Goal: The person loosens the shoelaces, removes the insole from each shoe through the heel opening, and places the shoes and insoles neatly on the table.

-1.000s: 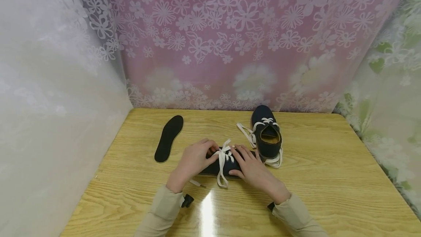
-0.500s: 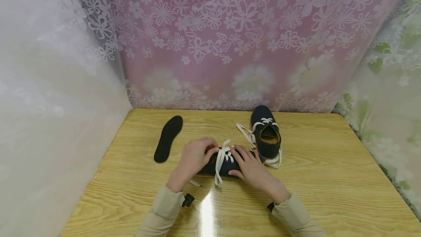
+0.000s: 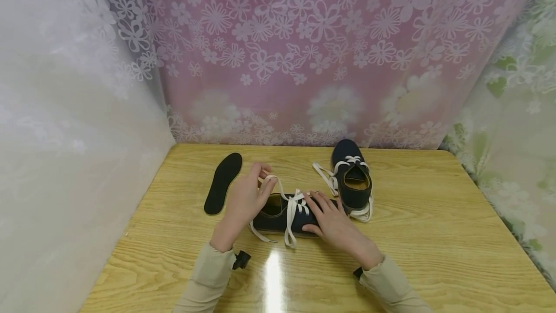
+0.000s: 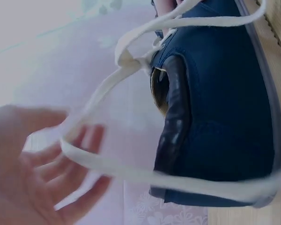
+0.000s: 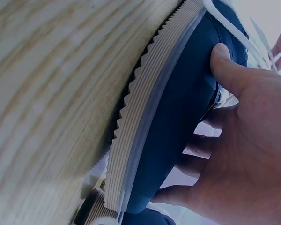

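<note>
A dark navy canvas shoe (image 3: 278, 223) lies sideways on the table, its white laces (image 3: 292, 219) in a bow-like knot with hanging loops. My right hand (image 3: 336, 223) grips the toe half, thumb on the near side and fingers over the far side; the right wrist view shows this hand (image 5: 253, 136) around the shoe (image 5: 173, 103). Above the heel, my left hand (image 3: 247, 194) has its fingers loosely bent and apart. In the blurred left wrist view, a white lace (image 4: 96, 96) runs from the knot across that hand (image 4: 42, 173), without a visible pinch.
A second navy shoe (image 3: 347, 151) with loose white laces stands behind my right hand, next to the first shoe's toe. A black insole (image 3: 222, 185) lies at the left on the wooden table (image 3: 434, 235). Floral curtains surround the table's back and sides.
My left hand has moved from the knot up and left, drawing a lace with it and uncovering the shoe's opening. The lace tip by the heel has shifted slightly. My right hand has stayed put.
</note>
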